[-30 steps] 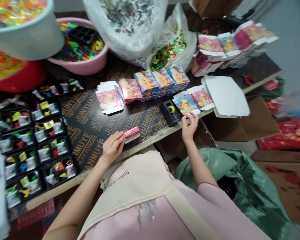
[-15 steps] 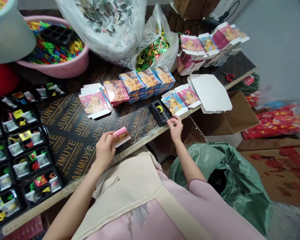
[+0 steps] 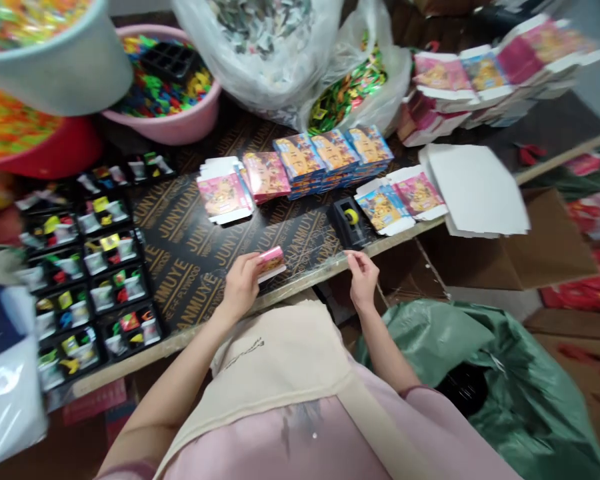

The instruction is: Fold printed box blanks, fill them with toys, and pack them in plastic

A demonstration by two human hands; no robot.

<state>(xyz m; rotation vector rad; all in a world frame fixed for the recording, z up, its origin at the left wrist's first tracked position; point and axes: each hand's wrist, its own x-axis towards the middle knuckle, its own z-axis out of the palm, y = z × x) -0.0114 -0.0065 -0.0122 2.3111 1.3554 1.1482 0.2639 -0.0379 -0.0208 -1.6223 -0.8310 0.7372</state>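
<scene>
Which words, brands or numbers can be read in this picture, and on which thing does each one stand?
"JUNYUAN": printed in gold, repeated, on the dark plywood tabletop.
"PLYWOOD": same tabletop, near the left hand.
"ANMUYE" and "MUYE": cut-off pieces of the same repeated print.
Small pink box in the left hand: print too small to read.
Stacked colourful boxes and flat cartons: pictures show, lettering blurred.
Tape dispenser beyond the right hand: no readable text.

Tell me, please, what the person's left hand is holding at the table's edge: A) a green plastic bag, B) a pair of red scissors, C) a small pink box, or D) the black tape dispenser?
C: the left hand grips a small pink box, with the black tape dispenser standing apart on the table.
</scene>
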